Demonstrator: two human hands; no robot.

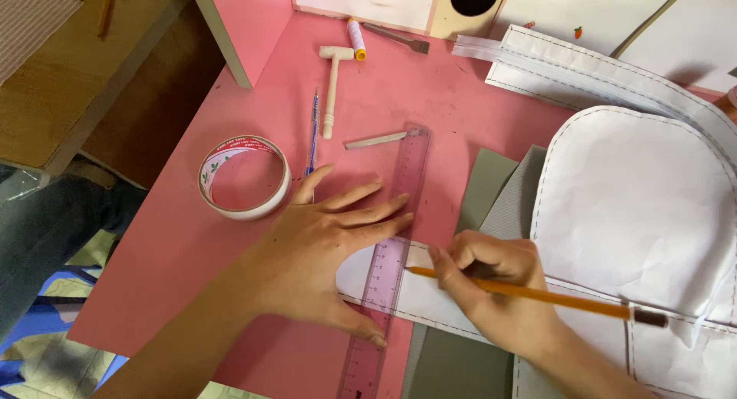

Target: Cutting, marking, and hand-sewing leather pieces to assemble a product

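Left hand is lying flat, fingers spread, palm down on the pink desk, w/ fingertips and thumb pressing on a clear purple ruler. Grip is open: nothing enclosed, hand just pinning the ruler.

Ruler is running approx. 12-to-6 o'clock, tilted slightly, top end toward 1 o'clock. Lower half is crossing a white paper pattern strip w/ dashed edge line.

Right hand is sitting just at 3 o'clock of the ruler, closed around an orange pencil. Pencil tip is touching the strip right beside the ruler edge; dark eraser end is pointing toward 4 o'clock.

Surroundings:
- Roll of tape, at 10 o'clock of left hand, near but apart.
- Blue pen, at 12 o'clock of left hand, lower end close to index finger.
- Small wooden mallet, beyond the pen at 12 o'clock.
- Flat grey stick, touching the ruler's top end.
- Glue stick w/ orange cap and a pronged metal tool, far edge of desk.
- Large rounded white pattern piece, at 2 o'clock of right hand, lying over grey material.
- Long white strips w/ dashed lines, at 1 o'clock.
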